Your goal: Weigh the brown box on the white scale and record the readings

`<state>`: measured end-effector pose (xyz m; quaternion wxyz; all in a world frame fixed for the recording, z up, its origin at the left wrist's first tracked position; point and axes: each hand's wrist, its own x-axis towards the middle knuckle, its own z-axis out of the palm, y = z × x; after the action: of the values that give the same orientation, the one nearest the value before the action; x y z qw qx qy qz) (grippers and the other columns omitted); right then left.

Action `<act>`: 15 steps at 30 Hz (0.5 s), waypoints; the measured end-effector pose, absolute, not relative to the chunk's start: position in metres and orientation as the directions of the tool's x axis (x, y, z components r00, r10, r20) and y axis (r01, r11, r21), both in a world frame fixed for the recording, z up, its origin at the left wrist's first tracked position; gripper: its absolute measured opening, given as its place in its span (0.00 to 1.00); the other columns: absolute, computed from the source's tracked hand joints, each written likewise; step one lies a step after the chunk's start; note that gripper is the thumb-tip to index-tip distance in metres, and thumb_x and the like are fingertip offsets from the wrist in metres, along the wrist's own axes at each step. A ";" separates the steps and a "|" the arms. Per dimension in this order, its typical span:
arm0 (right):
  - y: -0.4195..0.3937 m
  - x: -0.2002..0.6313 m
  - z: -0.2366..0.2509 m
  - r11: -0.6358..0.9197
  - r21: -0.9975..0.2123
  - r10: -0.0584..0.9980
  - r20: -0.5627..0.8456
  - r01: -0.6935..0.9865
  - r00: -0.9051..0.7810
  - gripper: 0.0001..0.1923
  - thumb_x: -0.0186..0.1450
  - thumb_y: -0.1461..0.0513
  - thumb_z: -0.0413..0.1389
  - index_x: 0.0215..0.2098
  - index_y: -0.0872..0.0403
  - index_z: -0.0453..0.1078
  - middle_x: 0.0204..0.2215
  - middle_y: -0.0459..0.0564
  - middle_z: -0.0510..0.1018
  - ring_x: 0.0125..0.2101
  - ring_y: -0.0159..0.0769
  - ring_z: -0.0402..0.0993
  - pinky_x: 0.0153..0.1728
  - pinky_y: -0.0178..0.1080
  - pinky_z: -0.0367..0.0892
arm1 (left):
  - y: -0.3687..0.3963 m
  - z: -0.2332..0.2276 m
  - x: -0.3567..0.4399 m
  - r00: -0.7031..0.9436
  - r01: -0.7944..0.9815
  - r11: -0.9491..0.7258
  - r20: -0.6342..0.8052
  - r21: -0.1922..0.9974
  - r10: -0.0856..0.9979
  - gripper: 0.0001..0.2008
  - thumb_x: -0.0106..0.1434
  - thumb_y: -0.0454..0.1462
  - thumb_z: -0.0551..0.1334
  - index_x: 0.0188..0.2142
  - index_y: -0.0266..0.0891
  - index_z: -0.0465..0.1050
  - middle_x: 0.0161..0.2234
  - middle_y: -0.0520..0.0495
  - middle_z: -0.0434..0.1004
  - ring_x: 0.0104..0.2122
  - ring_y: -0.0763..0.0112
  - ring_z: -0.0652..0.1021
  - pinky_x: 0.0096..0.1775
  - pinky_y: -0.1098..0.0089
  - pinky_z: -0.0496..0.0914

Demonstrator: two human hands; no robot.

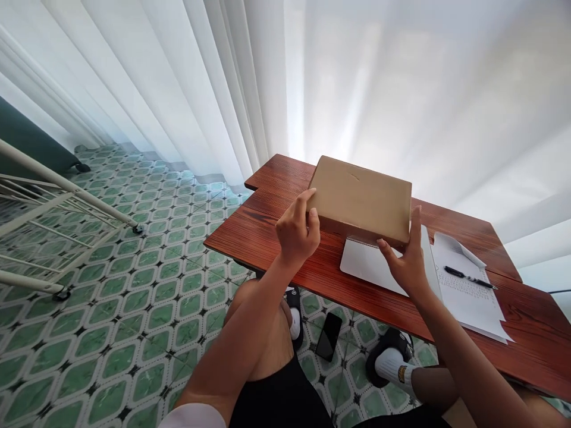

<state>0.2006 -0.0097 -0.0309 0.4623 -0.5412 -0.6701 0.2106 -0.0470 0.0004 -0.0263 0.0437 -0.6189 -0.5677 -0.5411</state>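
Note:
A brown cardboard box is held up above the wooden table, tilted, with a small torn mark on its top face. My left hand grips its left end, forefinger on the edge and thumb near the front corner. At the right end my right hand holds the near corner, with the thumb on the front lower edge and the fingers along the side. Partly beneath the box and my right hand lies a flat silver laptop-like panel.
Written paper sheets with a black pen on them lie right on the red-brown table. A phone rests on the tiled floor between my feet. A white wheeled rack stands left; white curtains hang behind.

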 end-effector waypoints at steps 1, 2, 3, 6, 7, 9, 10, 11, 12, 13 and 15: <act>-0.012 0.209 -0.031 0.328 -0.775 0.914 0.404 0.541 0.025 0.57 0.62 0.45 0.63 0.75 0.45 0.32 0.67 0.62 0.61 0.51 0.50 0.76 0.47 0.50 0.77 | 0.000 -0.027 -0.042 -0.204 0.737 -0.389 0.731 0.553 0.652 0.21 0.73 0.42 0.45 0.59 0.40 0.67 0.55 0.42 0.77 0.51 0.61 0.79 0.49 0.67 0.71; -0.013 0.217 -0.032 0.332 -0.766 0.908 0.418 0.551 0.033 0.55 0.62 0.45 0.63 0.75 0.43 0.34 0.68 0.61 0.59 0.52 0.50 0.75 0.47 0.50 0.77 | -0.001 -0.028 -0.037 -0.178 0.720 -0.427 0.740 0.547 0.648 0.21 0.74 0.42 0.45 0.59 0.39 0.67 0.55 0.42 0.77 0.51 0.62 0.79 0.49 0.68 0.71; -0.015 0.226 -0.033 0.338 -0.755 0.901 0.433 0.561 0.040 0.52 0.63 0.46 0.63 0.75 0.43 0.38 0.69 0.60 0.58 0.53 0.51 0.74 0.47 0.50 0.77 | -0.001 -0.029 -0.032 -0.154 0.699 -0.463 0.747 0.545 0.647 0.21 0.74 0.42 0.45 0.58 0.39 0.67 0.54 0.42 0.78 0.50 0.63 0.80 0.49 0.68 0.71; -0.020 0.254 -0.037 0.354 -0.719 0.875 0.480 0.598 0.060 0.42 0.64 0.46 0.61 0.71 0.43 0.52 0.67 0.58 0.60 0.58 0.53 0.68 0.48 0.54 0.76 | -0.001 -0.031 -0.019 -0.088 0.620 -0.545 0.740 0.564 0.666 0.21 0.74 0.43 0.45 0.58 0.39 0.67 0.54 0.41 0.78 0.48 0.65 0.80 0.48 0.69 0.72; -0.021 0.262 -0.038 0.357 -0.709 0.867 0.494 0.609 0.067 0.40 0.64 0.46 0.61 0.70 0.43 0.55 0.66 0.58 0.62 0.58 0.53 0.68 0.48 0.55 0.76 | -0.001 -0.032 -0.015 -0.071 0.590 -0.562 0.730 0.580 0.680 0.22 0.74 0.44 0.45 0.59 0.39 0.67 0.55 0.41 0.77 0.48 0.65 0.80 0.48 0.69 0.72; -0.024 0.278 -0.041 0.360 -0.696 0.852 0.516 0.621 0.084 0.38 0.63 0.47 0.62 0.68 0.44 0.58 0.63 0.58 0.65 0.56 0.53 0.69 0.48 0.56 0.76 | 0.001 -0.035 -0.008 -0.035 0.518 -0.597 0.713 0.612 0.701 0.22 0.75 0.44 0.45 0.59 0.40 0.67 0.55 0.41 0.77 0.50 0.65 0.79 0.50 0.68 0.72; -0.026 0.286 -0.043 0.361 -0.694 0.847 0.524 0.623 0.093 0.38 0.63 0.47 0.62 0.68 0.44 0.58 0.63 0.57 0.66 0.56 0.53 0.69 0.48 0.56 0.75 | 0.002 -0.036 -0.005 -0.017 0.474 -0.619 0.710 0.626 0.704 0.22 0.75 0.44 0.46 0.60 0.40 0.67 0.56 0.41 0.76 0.51 0.64 0.79 0.52 0.67 0.72; -0.027 0.292 -0.045 0.361 -0.696 0.843 0.528 0.620 0.102 0.37 0.63 0.47 0.62 0.68 0.44 0.59 0.63 0.57 0.66 0.56 0.53 0.69 0.48 0.56 0.75 | 0.003 -0.037 -0.001 0.002 0.423 -0.640 0.705 0.642 0.709 0.22 0.75 0.44 0.46 0.60 0.40 0.67 0.57 0.41 0.76 0.53 0.64 0.78 0.54 0.66 0.72; -0.029 0.298 -0.046 0.360 -0.702 0.841 0.529 0.614 0.112 0.37 0.64 0.48 0.61 0.68 0.44 0.59 0.63 0.57 0.66 0.56 0.52 0.69 0.49 0.56 0.75 | 0.004 -0.039 0.002 0.023 0.366 -0.653 0.695 0.663 0.719 0.22 0.75 0.45 0.47 0.61 0.41 0.67 0.57 0.41 0.75 0.55 0.63 0.76 0.56 0.64 0.71; -0.031 0.303 -0.048 0.356 -0.711 0.841 0.527 0.607 0.124 0.36 0.64 0.48 0.61 0.68 0.44 0.59 0.64 0.57 0.65 0.56 0.52 0.69 0.49 0.56 0.75 | 0.004 -0.041 0.005 0.047 0.304 -0.655 0.676 0.692 0.735 0.22 0.74 0.45 0.47 0.62 0.41 0.66 0.59 0.41 0.74 0.57 0.62 0.75 0.57 0.63 0.71; -0.034 0.312 -0.052 0.342 -0.728 0.842 0.518 0.595 0.150 0.36 0.64 0.48 0.61 0.67 0.44 0.60 0.64 0.57 0.65 0.56 0.52 0.69 0.49 0.55 0.75 | 0.006 -0.045 0.012 0.098 0.176 -0.622 0.615 0.763 0.782 0.24 0.74 0.47 0.48 0.63 0.42 0.64 0.61 0.40 0.71 0.60 0.59 0.72 0.57 0.61 0.72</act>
<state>0.3124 -0.0337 -0.0519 0.5104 -0.5607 -0.6406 0.1211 0.0115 0.0057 -0.0446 -0.2635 -0.6925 -0.3458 -0.5757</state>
